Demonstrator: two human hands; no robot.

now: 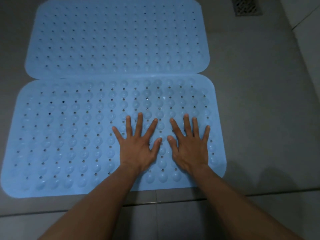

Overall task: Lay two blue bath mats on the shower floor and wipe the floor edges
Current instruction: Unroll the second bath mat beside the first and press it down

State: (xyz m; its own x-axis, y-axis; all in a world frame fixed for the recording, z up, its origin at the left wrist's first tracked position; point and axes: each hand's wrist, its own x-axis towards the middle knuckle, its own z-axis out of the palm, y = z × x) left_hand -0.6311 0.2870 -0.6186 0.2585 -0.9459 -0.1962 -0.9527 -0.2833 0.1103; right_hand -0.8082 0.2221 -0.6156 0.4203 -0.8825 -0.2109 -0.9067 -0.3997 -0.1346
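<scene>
Two light blue perforated bath mats lie flat on the grey shower floor point(256, 101). The far mat point(117, 37) sits at the top of the view. The near mat point(69, 135), with round bumps, lies just below it, their long edges touching or slightly overlapping. My left hand point(138, 146) and my right hand point(188, 146) rest palm down, fingers spread, side by side on the right half of the near mat. Neither hand holds anything.
A square metal floor drain point(246, 6) sits at the top right. A pale wall or raised tile edge point(304, 32) runs along the right side. A low step or threshold point(181, 196) crosses the view just below the near mat.
</scene>
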